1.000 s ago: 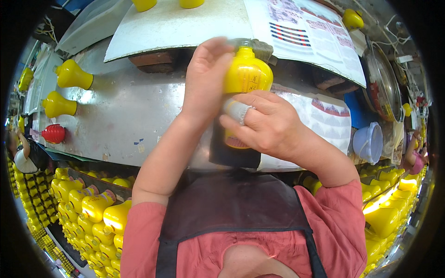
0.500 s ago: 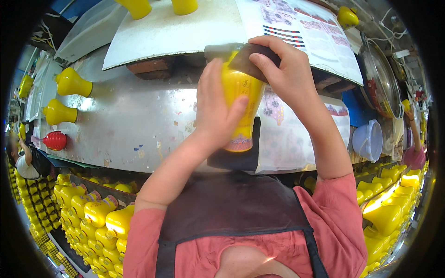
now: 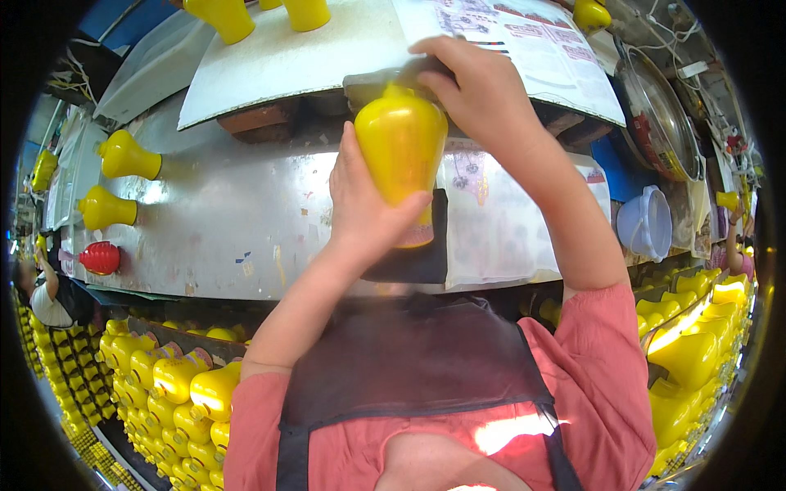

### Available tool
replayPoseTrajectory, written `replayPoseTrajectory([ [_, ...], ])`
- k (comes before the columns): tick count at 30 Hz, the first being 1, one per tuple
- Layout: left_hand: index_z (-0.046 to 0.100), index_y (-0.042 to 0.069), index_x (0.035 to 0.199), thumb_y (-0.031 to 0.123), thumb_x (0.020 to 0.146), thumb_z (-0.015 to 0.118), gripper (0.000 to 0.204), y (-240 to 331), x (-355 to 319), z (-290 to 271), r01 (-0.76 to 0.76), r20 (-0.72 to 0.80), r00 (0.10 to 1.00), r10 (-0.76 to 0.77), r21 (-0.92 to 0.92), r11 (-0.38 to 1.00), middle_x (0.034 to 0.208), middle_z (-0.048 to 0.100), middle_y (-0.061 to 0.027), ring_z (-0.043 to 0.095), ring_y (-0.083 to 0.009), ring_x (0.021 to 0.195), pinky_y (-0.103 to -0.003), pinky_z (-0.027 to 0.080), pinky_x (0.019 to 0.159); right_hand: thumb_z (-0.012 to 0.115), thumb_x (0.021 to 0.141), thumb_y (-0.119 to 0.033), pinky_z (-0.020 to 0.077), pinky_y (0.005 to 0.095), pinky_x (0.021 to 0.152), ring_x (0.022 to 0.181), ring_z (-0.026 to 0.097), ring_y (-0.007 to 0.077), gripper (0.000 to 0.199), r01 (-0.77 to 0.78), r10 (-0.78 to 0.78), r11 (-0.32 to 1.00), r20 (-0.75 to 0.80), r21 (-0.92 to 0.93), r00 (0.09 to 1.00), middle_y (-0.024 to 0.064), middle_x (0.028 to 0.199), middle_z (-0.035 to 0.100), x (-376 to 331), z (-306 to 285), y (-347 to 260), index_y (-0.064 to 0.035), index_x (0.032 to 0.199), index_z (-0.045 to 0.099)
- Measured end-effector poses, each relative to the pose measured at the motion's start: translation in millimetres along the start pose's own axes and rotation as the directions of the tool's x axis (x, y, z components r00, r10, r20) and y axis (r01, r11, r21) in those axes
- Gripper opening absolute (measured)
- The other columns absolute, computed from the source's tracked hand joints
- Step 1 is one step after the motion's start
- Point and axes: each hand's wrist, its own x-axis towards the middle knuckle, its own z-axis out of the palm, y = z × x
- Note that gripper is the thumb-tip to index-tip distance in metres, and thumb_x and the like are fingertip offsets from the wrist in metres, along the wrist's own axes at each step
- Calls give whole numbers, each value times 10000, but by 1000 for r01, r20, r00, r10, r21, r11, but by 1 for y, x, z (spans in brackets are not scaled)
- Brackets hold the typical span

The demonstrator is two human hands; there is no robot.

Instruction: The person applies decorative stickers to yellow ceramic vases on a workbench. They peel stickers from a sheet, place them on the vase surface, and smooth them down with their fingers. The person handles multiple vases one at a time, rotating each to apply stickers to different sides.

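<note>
A glossy yellow vase (image 3: 401, 139) lies with its neck pointing away from me and its patterned foot toward me. My left hand (image 3: 364, 200) grips its left side, thumb across the lower body. At the neck end, my right hand (image 3: 479, 86) pinches a dark brown flat piece (image 3: 417, 72), blurred by motion; whether it touches the vase I cannot tell. Under the foot end is a black pad (image 3: 409, 266) at the table's near edge. A grey block-like thing (image 3: 360, 86) sits behind the vase's neck, partly hidden.
The metal table (image 3: 237, 221) holds more yellow vases (image 3: 131, 155) and a red squeeze bulb (image 3: 100, 258) at left. A raised white board (image 3: 327, 65) stands at the back, with printed sheets (image 3: 524, 49). At right is a pale blue bucket (image 3: 645, 225). Vases crowd both sides (image 3: 176, 380).
The vase has turned, so its printed writing no longer faces up. My right hand has moved up and left with the brown piece, off the vase's shoulder. My left hand shifted slightly left.
</note>
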Motion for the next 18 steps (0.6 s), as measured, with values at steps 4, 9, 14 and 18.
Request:
replayPoseTrajectory([
  [4,53,-88,1607,379,871,734,1107,-15,-5,-7,17,164,986,0,-107,994,1547,412,-314,423,-489,1388,-558,313,1187,744,826,32,563,395,765,907,707,352,196,-44,112,952,-212,303,971,115,981,726,-72,13,-12,-71,988,707],
  [9,105,-14,1626,318,939,637,930,-18,-7,-1,106,207,978,-6,-478,872,1541,447,-254,479,-385,1410,-468,407,1154,763,779,61,574,385,779,899,711,305,283,136,-100,964,-163,230,982,117,960,722,-153,35,-40,-93,1000,679],
  [14,168,49,1640,237,905,702,928,-21,-8,-15,256,430,898,90,-679,688,1564,418,-156,448,-290,1452,-427,386,1183,683,966,5,552,289,834,928,671,131,225,-370,502,660,-18,654,865,75,1057,684,-127,38,-32,-20,1170,592],
  [18,291,57,1597,247,804,846,986,-24,-13,-15,-74,310,908,283,-545,835,1496,493,-157,503,-299,1401,-423,426,1145,713,910,-14,556,314,728,824,700,182,156,-279,492,811,-341,515,801,92,959,734,-96,31,-31,-58,1058,690],
])
